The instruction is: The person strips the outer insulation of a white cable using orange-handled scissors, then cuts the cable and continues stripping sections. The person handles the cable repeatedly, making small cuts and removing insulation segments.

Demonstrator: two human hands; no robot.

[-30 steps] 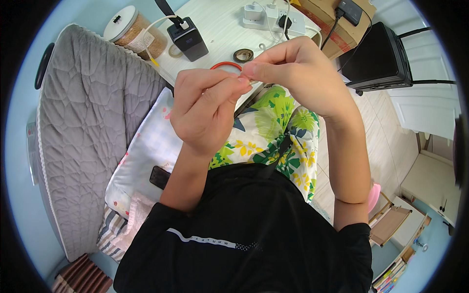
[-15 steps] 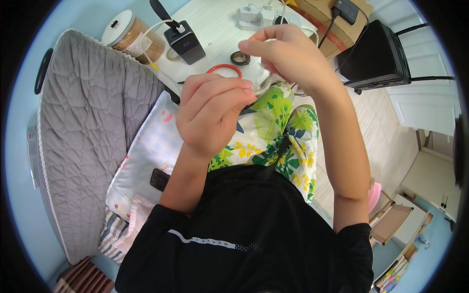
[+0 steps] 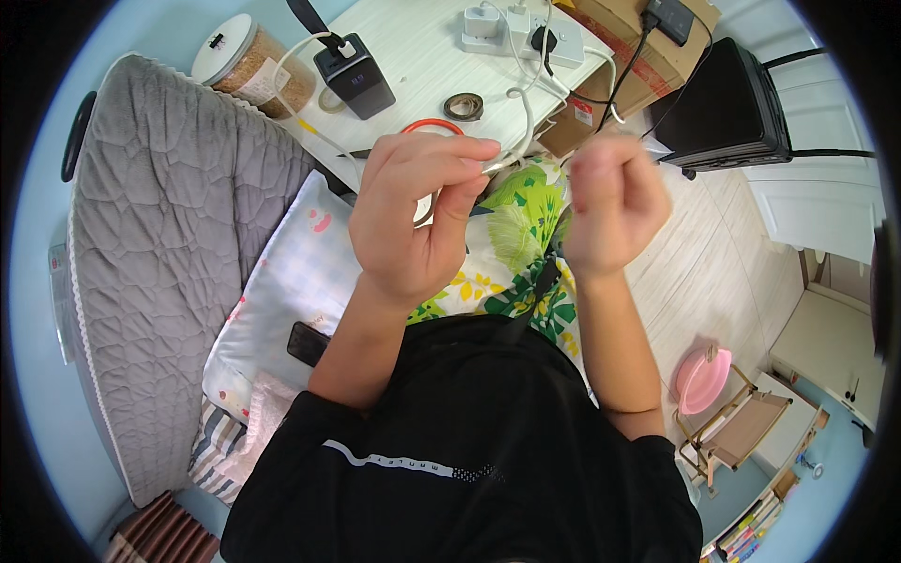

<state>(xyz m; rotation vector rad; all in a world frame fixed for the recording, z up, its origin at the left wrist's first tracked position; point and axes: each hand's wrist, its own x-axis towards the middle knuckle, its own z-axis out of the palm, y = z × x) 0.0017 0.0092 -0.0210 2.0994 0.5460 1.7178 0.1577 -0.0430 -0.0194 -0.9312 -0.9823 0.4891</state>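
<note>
Grey quilted padding [image 3: 178,272] is noted well left of the left hand [image 3: 405,214]. Beyond that hand, a black block-shaped device [image 3: 357,79] is set on a white wood-grain table [image 3: 413,42]. One end of a slim white cable [image 3: 528,120] is pinched by the left hand. To its right, the curled right hand [image 3: 615,208] is blurred; its contents cannot be told.

Left hand [image 3: 405,220] raised, fingers [image 3: 462,147] pinched together; right hand [image 3: 612,211] well apart, blurred, curled inward.

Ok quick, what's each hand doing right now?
Left hand: closed, pinching a white cable.
Right hand: curled but blurred; can't tell whether it's holding anything.
</note>
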